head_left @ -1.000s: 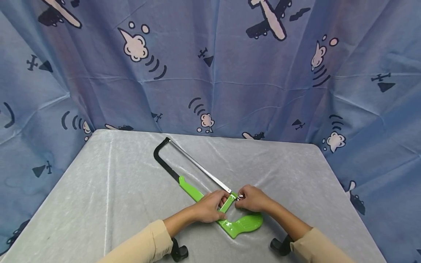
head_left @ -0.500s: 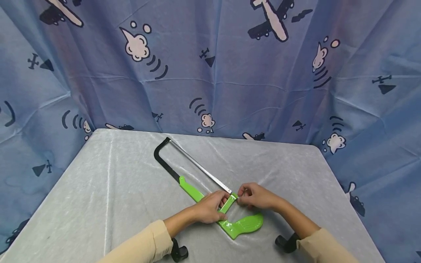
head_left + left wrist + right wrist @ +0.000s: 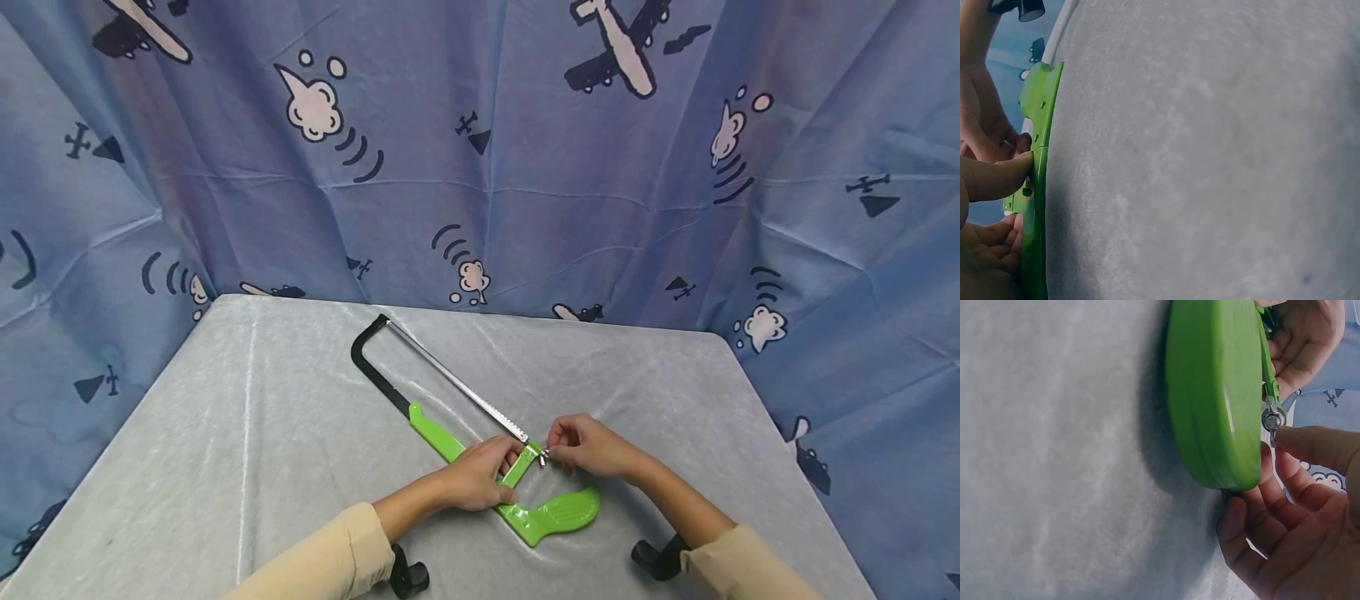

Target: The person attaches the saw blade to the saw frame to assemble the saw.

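A hacksaw (image 3: 435, 431) with a green handle, black front bow and silver blade lies across the grey-covered table in the head view. My left hand (image 3: 477, 473) grips the green upright of its frame, thumb on the near side; the left wrist view shows thumb and fingers on either side of that green part (image 3: 1038, 169). At the blade's near end sits a small metal wing nut (image 3: 1273, 419). My right hand (image 3: 592, 447) pinches at this nut, its thumb tip against the lower wing in the right wrist view. Part of the index fingertip is hidden there.
The hacksaw's rounded green grip (image 3: 566, 509) lies just below my right hand. Black wrist mounts (image 3: 409, 573) hang under both forearms. Behind the table's far edge hangs a blue curtain (image 3: 480, 167) printed with planes.
My right hand has shifted slightly right, and its fingers have changed position around the wing nut, which now shows at a different angle. My left hand and the hacksaw stay in place.
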`<state>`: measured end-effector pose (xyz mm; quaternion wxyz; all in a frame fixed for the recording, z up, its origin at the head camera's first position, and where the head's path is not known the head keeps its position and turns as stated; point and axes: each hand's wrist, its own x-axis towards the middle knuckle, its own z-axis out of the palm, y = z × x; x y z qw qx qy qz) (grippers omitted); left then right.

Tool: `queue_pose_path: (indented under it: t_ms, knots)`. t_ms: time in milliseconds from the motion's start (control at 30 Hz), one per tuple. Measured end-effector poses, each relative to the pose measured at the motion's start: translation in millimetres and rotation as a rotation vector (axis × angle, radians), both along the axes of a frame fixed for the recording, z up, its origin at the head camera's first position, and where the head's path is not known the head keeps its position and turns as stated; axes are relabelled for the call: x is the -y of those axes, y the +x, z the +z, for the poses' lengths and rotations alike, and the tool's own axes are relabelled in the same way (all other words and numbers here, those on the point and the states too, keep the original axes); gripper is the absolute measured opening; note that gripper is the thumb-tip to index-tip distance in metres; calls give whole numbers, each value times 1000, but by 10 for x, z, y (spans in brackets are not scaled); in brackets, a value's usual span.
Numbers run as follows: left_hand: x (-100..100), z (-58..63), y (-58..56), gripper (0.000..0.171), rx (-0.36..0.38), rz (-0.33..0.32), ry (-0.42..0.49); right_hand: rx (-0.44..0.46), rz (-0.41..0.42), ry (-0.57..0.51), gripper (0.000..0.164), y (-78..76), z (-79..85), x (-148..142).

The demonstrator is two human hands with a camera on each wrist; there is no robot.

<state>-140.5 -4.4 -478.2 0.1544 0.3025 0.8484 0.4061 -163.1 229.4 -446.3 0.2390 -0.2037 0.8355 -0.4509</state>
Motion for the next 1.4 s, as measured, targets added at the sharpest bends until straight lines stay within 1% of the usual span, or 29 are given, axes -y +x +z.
queue_pose_path:
  t_ms: [400, 633, 767, 833, 1000, 1100, 1200, 1267, 1400]
  knots:
    - [-12, -7, 5, 52, 3, 11, -10, -28, -3, -3, 3, 1, -15, -10]
    - [-5, -2, 3, 51, -17, -3, -5, -51, 16, 30, 5, 26, -1, 13]
    - [-7, -1, 2, 51, -12, -4, -9, -52, 32, 58, 7, 44, -15, 38]
    - [-9, -2, 0, 51, -2, 0, -13, -35, 34, 69, 7, 53, -23, 52]
    - [-11, -2, -5, 52, 15, 6, -19, 90, 10, 70, 8, 90, -8, 106]
    - [-12, -5, -8, 52, 16, 6, -18, 134, -12, 76, 7, 111, 9, 139]
    - [-11, -1, -5, 51, 17, 5, -14, 128, -25, 92, 7, 122, 20, 162]
    - [-10, 2, -4, 51, 17, 4, -10, 119, -33, 103, 13, 123, 17, 177]
    - [-8, 8, -2, 50, 12, 3, -6, 54, -45, 145, 23, 109, -20, 204]
